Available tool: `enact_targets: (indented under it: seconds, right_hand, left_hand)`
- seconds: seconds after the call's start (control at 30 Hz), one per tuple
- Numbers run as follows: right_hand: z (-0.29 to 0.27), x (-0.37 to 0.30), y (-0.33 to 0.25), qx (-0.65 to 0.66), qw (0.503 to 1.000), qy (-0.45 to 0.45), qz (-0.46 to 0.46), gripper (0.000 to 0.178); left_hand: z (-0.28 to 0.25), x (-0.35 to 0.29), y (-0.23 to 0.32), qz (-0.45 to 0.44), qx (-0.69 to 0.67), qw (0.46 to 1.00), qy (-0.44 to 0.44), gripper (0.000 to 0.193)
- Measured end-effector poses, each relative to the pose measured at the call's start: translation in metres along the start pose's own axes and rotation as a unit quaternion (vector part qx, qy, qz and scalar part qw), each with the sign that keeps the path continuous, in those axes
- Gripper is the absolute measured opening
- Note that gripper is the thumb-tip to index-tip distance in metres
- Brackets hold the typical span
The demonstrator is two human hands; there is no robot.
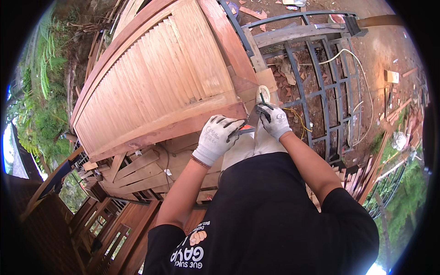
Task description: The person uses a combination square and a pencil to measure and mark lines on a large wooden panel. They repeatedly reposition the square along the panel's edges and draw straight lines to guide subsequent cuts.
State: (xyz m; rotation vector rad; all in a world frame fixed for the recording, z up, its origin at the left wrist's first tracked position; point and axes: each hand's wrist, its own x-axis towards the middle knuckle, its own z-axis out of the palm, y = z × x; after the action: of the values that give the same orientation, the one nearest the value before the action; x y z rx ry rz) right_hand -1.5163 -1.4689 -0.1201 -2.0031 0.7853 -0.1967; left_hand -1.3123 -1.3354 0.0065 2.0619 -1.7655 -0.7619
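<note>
A louvred wooden shutter panel (pixel 169 68) with reddish frame pieces lies in front of me. My left hand (pixel 216 136), in a white glove with dark fingertips, is beside the panel's near right corner. Its fingers are closed on an orange and dark grey tool (pixel 246 130), whose kind I cannot make out. To its right, my right hand (pixel 273 120), gloved the same way, pinches a thin dark green stick like a pencil (pixel 261 96) pointing away from me. A cream ring-shaped thing (pixel 264 90) lies just beyond that hand.
A dark metal grid frame (pixel 324 94) stands to the right, with a pale hose or cable (pixel 360 64) curving over it. Wood offcuts (pixel 250 12) litter the ground. Boards (pixel 137 172) lie beneath the panel on the left, and wooden furniture (pixel 105 233) stands at the lower left.
</note>
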Motion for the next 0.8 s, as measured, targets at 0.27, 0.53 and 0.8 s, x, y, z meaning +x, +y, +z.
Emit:
enact_targets:
  seconds: [0.27,0.53,0.8]
  right_hand:
    - [0.039,0.035,0.031,0.002,1.0,0.031,0.003,0.027]
    - [0.052,0.044,0.041,0.043,0.998,0.049,0.021,0.03]
    - [0.052,0.048,0.038,0.06,0.997,-0.017,0.036,0.029]
  left_hand:
    - [0.022,0.013,-0.02,-0.018,0.033,0.997,0.073,0.048]
    - [0.028,0.021,-0.031,-0.033,0.029,0.996,0.076,0.046]
    - [0.015,0.027,-0.04,-0.071,0.014,0.996,0.041,0.043]
